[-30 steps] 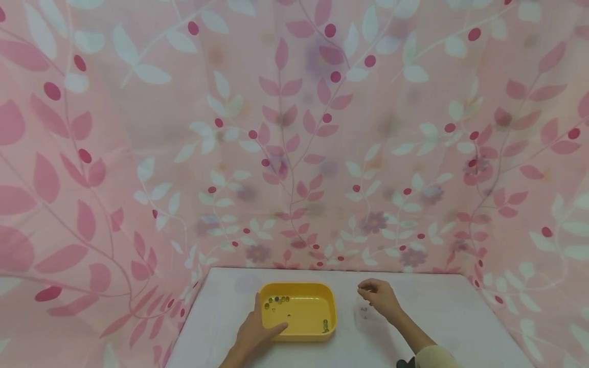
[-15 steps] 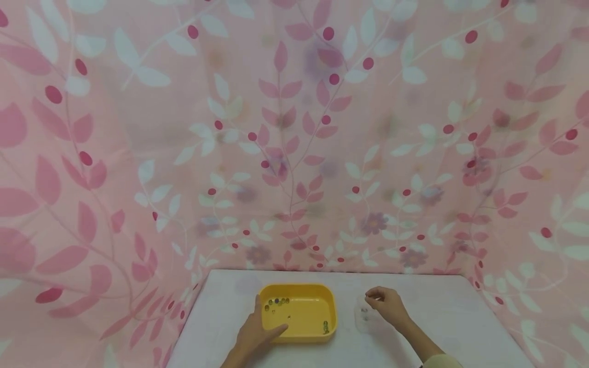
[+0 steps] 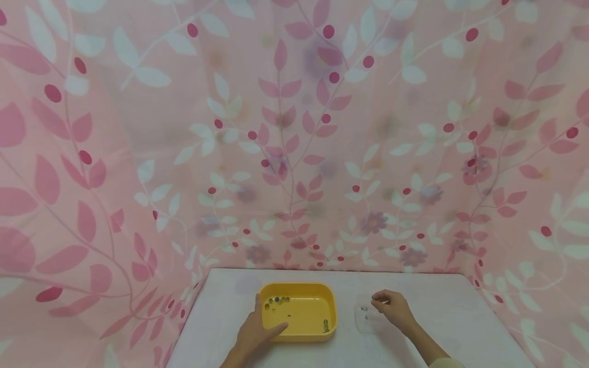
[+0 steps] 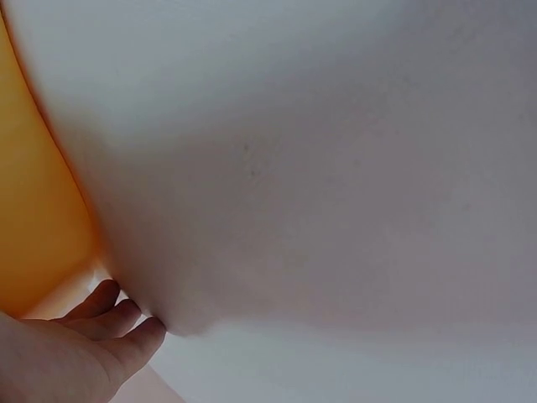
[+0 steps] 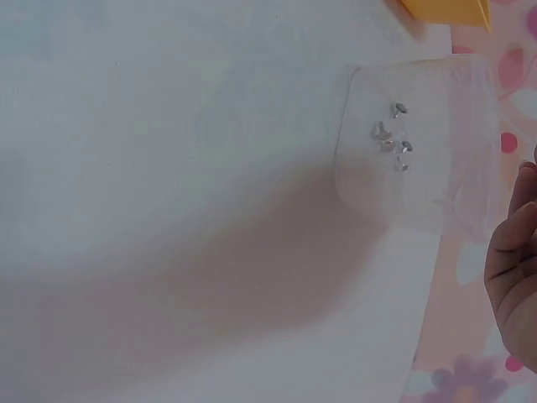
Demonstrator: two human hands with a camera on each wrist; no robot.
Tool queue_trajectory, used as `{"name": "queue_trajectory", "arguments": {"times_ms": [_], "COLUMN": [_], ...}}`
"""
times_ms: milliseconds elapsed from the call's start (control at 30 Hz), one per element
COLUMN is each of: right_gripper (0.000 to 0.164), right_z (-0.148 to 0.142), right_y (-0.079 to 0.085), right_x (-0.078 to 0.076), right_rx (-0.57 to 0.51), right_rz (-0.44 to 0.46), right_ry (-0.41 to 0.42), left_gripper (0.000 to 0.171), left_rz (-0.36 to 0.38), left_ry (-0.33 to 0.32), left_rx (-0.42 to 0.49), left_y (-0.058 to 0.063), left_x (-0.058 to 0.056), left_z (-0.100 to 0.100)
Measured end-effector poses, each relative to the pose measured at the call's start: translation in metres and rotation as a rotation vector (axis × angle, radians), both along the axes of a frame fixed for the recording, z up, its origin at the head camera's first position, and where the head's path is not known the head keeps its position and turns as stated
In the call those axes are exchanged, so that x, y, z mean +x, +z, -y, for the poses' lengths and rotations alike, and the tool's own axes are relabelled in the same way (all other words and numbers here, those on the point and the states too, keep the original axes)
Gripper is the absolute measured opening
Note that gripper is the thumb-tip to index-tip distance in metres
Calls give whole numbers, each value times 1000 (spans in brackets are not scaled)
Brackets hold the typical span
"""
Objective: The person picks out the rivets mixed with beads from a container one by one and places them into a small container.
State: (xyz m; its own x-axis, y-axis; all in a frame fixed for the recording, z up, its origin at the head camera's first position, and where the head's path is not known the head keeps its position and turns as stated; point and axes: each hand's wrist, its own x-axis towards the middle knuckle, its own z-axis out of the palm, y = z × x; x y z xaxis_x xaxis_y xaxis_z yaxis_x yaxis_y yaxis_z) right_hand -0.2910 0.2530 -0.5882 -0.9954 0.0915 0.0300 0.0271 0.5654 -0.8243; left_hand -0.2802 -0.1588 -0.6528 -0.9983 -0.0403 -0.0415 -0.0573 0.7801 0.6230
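Note:
My left hand [image 3: 253, 327] grips the front left corner of a yellow plastic tray [image 3: 334, 306], thumb over the front rim and fingers along the left outer side. In the left wrist view its fingertips [image 4: 143, 332] lie low against the tray's outside [image 4: 38, 185]. My right hand [image 3: 393, 307] is above the right side of a clear plastic container [image 3: 360, 326], thumb and fingers bent toward each other; whether a small thing is between them is hidden. Several small shiny metal-looking pieces [image 5: 401, 109] lie inside the container.
Glass marbles [image 3: 276, 300] sit along the tray's back left, with more greenish ones [image 3: 325, 325] at its right. Two tiny pieces lie on the tray floor [image 3: 303, 312]. Behind the white table [image 3: 221, 296] hangs a pink leaf-patterned cloth [image 3: 294, 153].
My right hand has shifted to the right and slightly downward, uncovering more of the clear container. The left hand and the tray have kept their place.

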Motion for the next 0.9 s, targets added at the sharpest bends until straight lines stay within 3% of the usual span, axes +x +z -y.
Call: {"name": "queue_trajectory", "arguments": {"times_ms": [367,900], "right_gripper": [14,8], "right_z": [-1,0], "right_y": [-11,-12], "right_x": [1,3], "right_rx": [11,120], "right_rz": [26,-31], "right_ry": [-16,23], "left_gripper": [132,133], "left_rz": [-4,8], "left_ry": [12,24], "left_rx": [-2,-21], "left_y": [6,0], "left_x": [2,2], "left_z": [-1,-2]}}
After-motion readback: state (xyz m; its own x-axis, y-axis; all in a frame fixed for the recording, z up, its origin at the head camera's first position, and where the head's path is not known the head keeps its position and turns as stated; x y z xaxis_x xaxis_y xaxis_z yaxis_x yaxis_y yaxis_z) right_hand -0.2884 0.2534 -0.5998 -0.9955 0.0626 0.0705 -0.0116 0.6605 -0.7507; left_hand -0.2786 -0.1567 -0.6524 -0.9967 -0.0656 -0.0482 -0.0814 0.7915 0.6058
